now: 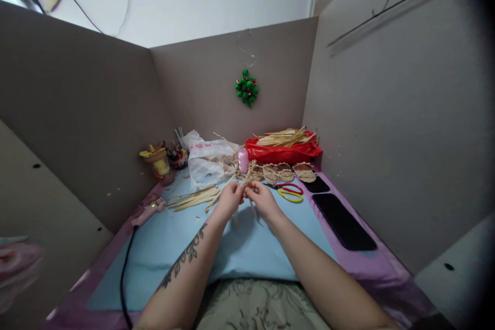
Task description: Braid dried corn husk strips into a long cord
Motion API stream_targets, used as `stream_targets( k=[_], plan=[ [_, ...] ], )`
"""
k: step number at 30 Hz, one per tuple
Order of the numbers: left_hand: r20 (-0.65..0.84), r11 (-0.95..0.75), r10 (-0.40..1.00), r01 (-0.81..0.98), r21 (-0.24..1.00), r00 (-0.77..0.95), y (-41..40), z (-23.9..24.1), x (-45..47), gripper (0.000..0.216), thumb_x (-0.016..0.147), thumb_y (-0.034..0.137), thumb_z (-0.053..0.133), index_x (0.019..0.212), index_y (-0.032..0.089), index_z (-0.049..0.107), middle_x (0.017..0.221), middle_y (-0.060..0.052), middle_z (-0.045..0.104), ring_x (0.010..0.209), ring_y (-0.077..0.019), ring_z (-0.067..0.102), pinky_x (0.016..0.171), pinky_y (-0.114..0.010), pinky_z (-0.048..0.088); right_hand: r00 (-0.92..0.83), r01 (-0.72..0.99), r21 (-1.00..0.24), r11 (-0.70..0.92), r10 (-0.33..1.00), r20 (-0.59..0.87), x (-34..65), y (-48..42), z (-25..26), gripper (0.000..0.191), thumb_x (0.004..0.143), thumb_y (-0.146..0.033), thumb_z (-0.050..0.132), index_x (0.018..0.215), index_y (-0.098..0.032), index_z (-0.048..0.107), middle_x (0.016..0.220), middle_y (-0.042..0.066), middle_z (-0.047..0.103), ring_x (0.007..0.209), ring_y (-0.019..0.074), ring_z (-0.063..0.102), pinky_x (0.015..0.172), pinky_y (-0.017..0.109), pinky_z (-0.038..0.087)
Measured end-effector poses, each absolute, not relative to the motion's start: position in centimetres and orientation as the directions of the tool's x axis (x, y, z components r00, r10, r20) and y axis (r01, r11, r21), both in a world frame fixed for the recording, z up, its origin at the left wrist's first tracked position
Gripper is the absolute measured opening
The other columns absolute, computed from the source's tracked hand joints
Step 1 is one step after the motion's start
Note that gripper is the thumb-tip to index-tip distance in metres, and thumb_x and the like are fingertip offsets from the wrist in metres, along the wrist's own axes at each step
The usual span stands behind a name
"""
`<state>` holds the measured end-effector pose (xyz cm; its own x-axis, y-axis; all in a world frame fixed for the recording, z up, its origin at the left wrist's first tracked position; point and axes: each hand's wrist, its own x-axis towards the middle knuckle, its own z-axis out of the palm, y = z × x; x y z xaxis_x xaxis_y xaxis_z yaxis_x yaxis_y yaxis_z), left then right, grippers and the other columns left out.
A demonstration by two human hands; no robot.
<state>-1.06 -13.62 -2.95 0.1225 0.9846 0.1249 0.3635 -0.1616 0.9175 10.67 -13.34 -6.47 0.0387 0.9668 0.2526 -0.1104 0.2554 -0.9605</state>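
Note:
My left hand point(231, 198) and my right hand point(261, 197) meet over the middle of the blue cloth. Both have their fingers pinched on pale dried husk strips point(253, 210), whose loose ends hang below the fingers. Just beyond the fingertips lies some braided husk point(255, 171); whether it joins the held strips I cannot tell. To the left of my left hand, loose flat husk strips point(197, 198) lie in a fan. Scissors point(291, 193) with one red and one yellow handle rest right of my right hand. A pink thread spool point(243, 160) stands behind the hands.
Several woven soles point(285, 172) line the back right, before a red bag point(284, 152) of husks. A white plastic bag point(209, 157) and a tool cup point(158, 160) stand back left. A pink glue gun point(150, 211) with a black cord lies left, a black phone point(344, 220) right.

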Motion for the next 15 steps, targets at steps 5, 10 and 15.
stream_targets(
  k=[5,10,15],
  plan=[
    [0.307,-0.282,0.946,0.734,0.618,0.106,-14.1,-2.8,-1.4,0.022,0.083,0.026,0.04,0.065,0.017,0.052,0.057,0.0,0.055,0.056,-0.0127,0.05,0.057,-0.024,0.033,0.045,-0.085,-0.978,0.191,0.981,0.188,10.5,-13.4,-6.5,0.018,0.065,-0.033,0.059,0.058,-0.017,0.053,0.05,-0.004,0.048,0.048,0.0095,0.04,0.048,0.022,0.031],
    [0.301,-0.357,0.93,0.723,0.592,0.212,-13.8,-2.7,-2.1,0.023,0.082,0.027,0.042,0.068,0.016,0.057,0.062,-0.001,0.057,0.06,-0.0129,0.049,0.058,-0.023,0.033,0.052,-0.001,-0.973,0.232,0.971,0.232,10.8,-13.5,-6.2,0.019,0.065,-0.032,0.056,0.054,-0.019,0.048,0.048,-0.004,0.044,0.048,0.01,0.038,0.049,0.023,0.03],
    [0.306,-0.383,0.922,0.663,0.644,0.236,-13.3,-2.3,-2.8,0.023,0.079,0.026,0.044,0.072,0.014,0.063,0.064,-0.002,0.06,0.062,-0.0133,0.051,0.059,-0.023,0.036,0.079,0.148,-0.947,0.286,0.951,0.3,10.9,-13.4,-6.7,0.016,0.071,-0.032,0.05,0.061,-0.02,0.048,0.052,-0.003,0.048,0.053,0.0129,0.044,0.052,0.024,0.033]
  ],
)
